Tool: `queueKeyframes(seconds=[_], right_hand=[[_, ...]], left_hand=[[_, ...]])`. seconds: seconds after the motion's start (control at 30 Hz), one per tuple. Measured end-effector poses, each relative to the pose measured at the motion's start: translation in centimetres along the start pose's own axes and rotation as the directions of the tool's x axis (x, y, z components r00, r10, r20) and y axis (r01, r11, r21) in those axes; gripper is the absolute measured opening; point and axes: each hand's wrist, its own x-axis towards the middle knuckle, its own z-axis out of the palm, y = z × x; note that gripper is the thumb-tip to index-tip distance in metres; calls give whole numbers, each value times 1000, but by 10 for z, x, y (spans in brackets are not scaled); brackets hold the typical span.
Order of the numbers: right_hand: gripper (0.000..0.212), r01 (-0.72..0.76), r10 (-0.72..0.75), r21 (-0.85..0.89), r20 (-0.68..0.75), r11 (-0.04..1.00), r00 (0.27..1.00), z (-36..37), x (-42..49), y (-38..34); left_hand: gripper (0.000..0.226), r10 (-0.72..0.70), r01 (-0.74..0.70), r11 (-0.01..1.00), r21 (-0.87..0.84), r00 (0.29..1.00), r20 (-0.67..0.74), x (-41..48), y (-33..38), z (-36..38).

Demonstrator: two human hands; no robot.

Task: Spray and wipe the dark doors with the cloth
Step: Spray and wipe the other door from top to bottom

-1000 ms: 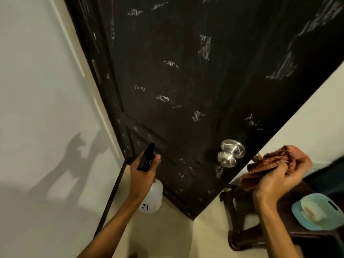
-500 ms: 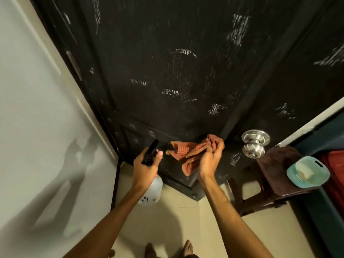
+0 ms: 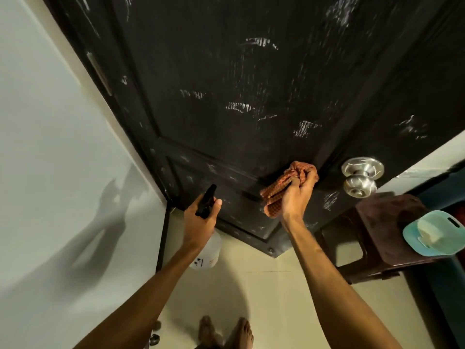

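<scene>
A dark door (image 3: pixel 251 71) with whitish smears fills the upper view, and its silver knob (image 3: pixel 359 177) sits at the right. My right hand (image 3: pixel 297 197) grips a bunched orange checked cloth (image 3: pixel 281 185) and holds it against the door's lower panel edge, left of the knob. My left hand (image 3: pixel 201 220) holds a spray bottle (image 3: pixel 207 248) by its black trigger head, its white body hanging below the hand, nozzle pointing at the door's lower left part.
A pale wall (image 3: pixel 63 172) stands at the left. A dark brown plastic stool (image 3: pixel 377 235) is at the right beside the door, with a teal dish (image 3: pixel 432 233) on it. The floor is cream tile (image 3: pixel 276 298); my bare feet show at the bottom.
My right hand brought the cloth from beside the knob onto the door, then moved it right along the panel toward the knob. The left hand kept the bottle in about the same place.
</scene>
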Motion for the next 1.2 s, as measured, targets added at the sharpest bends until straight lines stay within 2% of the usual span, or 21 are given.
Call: queueKeyframes(seconds=[0.17,0.27,0.33,0.43,0.5,0.6,0.67,0.73,0.77,0.83,0.9,0.97,1.03,1.13,1.2], right_hand=[[37,22,-21,-24,50,999,999,2,23,2],[35,-1,0,20,53,1000,999,6,24,7],[38,-36,33,40,63,999,997,8,12,18],[37,-143,137,92,67,985,988,19,-5,57],[34,-300,293,201,61,933,954,31,-9,85],[42,-514,480,344,187,785,857,53,-11,131],[55,-543,467,311,287,780,836,65,-13,164],[67,-440,356,210,344,873,869,75,-18,200],[68,-333,271,133,349,933,897,78,-20,211],[64,-4,8,-10,341,1000,940,85,-18,239],[56,323,-288,-91,273,942,918,94,-6,268],[47,603,-578,-180,174,777,797,105,8,287],[42,762,-752,-230,151,605,642,117,30,306],[40,882,-876,-264,187,390,444,131,60,328],[30,909,-907,-327,241,258,344,140,71,335]], left_hand=[[28,-56,58,998,22,996,-67,7,-27,-6],[27,-55,58,998,32,995,-83,11,-43,-11],[18,-58,61,997,38,995,-81,14,-55,-14],[7,-56,58,998,32,996,-71,25,-77,-18],[5,-28,30,999,40,998,-53,39,-88,-18],[6,7,-6,999,42,1000,-28,68,-116,-15],[6,17,-16,999,40,999,-27,86,-142,-11],[8,29,-28,999,32,999,-25,103,-174,-4],[11,34,-33,999,33,999,-23,109,-185,0],[18,70,-70,997,33,997,-14,123,-210,12],[18,118,-117,993,12,993,-11,139,-235,27],[13,169,-169,985,-32,985,-24,159,-256,38],[8,218,-219,974,-61,976,-10,180,-272,46],[13,313,-314,947,-62,949,-23,197,-290,59],[14,356,-360,931,-62,932,-70,204,-298,63]])
